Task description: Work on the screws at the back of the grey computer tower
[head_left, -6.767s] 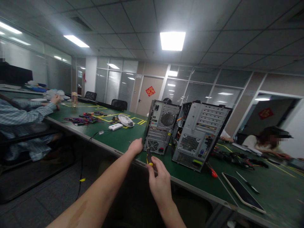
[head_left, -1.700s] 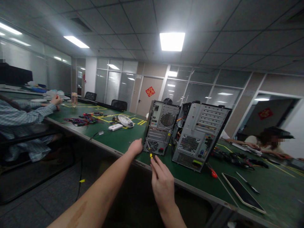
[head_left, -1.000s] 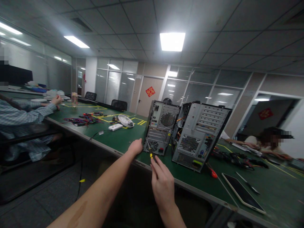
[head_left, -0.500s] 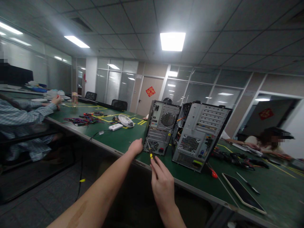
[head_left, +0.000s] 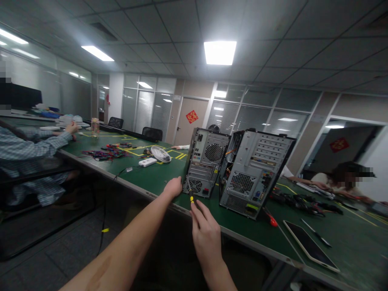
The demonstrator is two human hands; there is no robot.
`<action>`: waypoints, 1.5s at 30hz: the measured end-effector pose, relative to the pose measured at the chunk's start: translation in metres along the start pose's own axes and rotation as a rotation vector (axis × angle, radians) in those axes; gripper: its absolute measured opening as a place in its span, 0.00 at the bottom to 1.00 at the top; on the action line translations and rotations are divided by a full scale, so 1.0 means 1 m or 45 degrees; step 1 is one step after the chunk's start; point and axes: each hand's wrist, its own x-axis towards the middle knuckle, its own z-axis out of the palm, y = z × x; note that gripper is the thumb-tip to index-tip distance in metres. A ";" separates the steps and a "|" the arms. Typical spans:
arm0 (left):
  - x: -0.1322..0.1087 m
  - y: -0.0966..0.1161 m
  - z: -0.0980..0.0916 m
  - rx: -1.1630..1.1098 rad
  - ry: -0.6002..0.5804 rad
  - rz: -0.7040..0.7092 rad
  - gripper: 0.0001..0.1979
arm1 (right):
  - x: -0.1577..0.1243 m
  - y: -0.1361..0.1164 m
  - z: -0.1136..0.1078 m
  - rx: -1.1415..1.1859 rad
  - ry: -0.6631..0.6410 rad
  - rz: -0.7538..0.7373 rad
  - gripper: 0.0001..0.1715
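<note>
My right hand (head_left: 206,236) is closed around the handle of a black-and-yellow screwdriver (head_left: 191,198). The screwdriver's shaft points up at the lower left of a computer case (head_left: 203,166), beside the round fan grille; whether its tip sits in a screw is too small to see. Against the lower left side of this upright case rests my left hand (head_left: 173,187), its fingers mostly hidden behind the edge. The back of the case, with ports and a large vent, faces me. A second computer case (head_left: 253,161), side open, stands just to its right.
On the green table (head_left: 157,173) lie a wire bundle (head_left: 107,152), a white power adapter (head_left: 147,162) and a round white fan part (head_left: 160,154). To the right are black cables (head_left: 300,203), a red-handled tool (head_left: 273,221), a tablet (head_left: 311,246) and a pen-like tool (head_left: 317,233). Co-workers sit at both sides.
My right hand and the screwdriver handle have shifted slightly left. A co-worker's hand and sleeve have come into view behind the left case. My left hand stays put.
</note>
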 end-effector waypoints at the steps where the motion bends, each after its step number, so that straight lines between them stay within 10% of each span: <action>1: 0.000 0.000 0.000 0.001 -0.001 -0.001 0.13 | 0.000 -0.001 0.000 0.003 -0.011 0.007 0.18; 45: 0.000 0.000 0.002 -0.011 -0.012 -0.017 0.13 | 0.005 -0.002 0.007 0.364 -0.092 0.185 0.15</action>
